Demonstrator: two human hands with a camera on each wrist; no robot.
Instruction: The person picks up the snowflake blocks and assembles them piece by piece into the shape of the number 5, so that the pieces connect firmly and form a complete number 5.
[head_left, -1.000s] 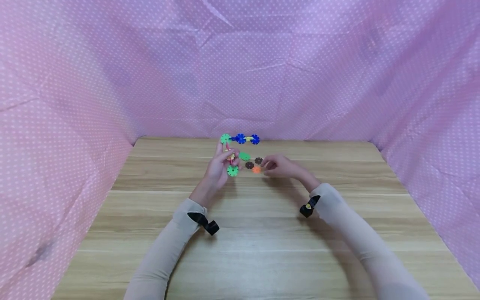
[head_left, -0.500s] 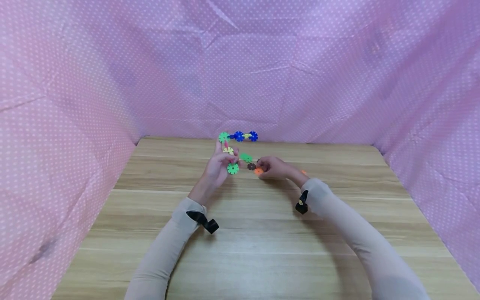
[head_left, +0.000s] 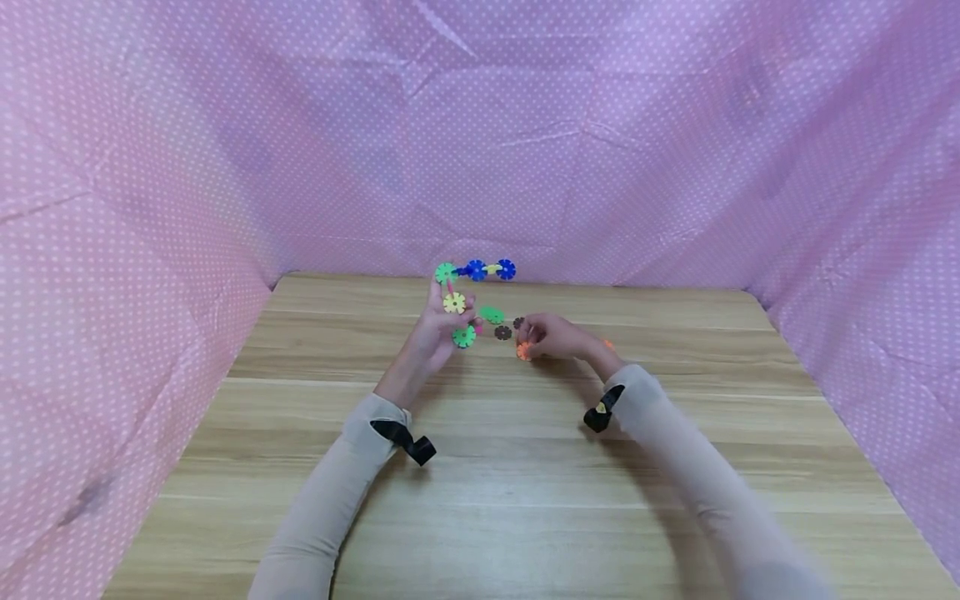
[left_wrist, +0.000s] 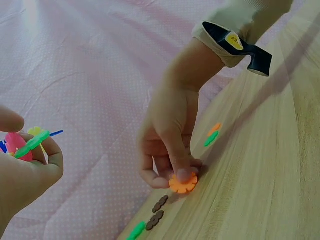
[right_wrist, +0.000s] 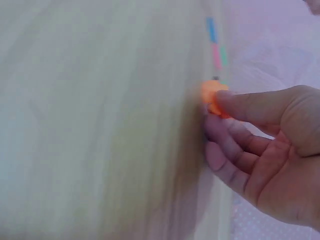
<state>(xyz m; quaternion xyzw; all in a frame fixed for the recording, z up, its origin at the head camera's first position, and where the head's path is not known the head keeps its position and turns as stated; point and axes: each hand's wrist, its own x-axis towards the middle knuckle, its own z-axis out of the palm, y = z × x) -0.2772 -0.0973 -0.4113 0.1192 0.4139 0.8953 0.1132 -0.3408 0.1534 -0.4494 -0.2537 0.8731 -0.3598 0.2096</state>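
Note:
My left hand grips a chain of joined, notched plastic discs held up over the table. In the head view its yellow disc and a lower green disc show near the thumb. An upper green disc leads to a row with blue discs pointing right. Pink parts of the chain are mostly covered by the fingers. To the right, my right hand pinches an orange notched disc between thumb and fingers, low over the tabletop. The right wrist view shows this orange disc blurred.
Between the hands lie a green piece and two brown discs. Beyond the right wrist are another orange disc and a green one. A pink dotted curtain surrounds the wooden table.
My right hand has reached left to the orange disc, pinched it and drawn it slightly nearer. The left hand has turned the chain a little, so the yellow disc now shows its face.

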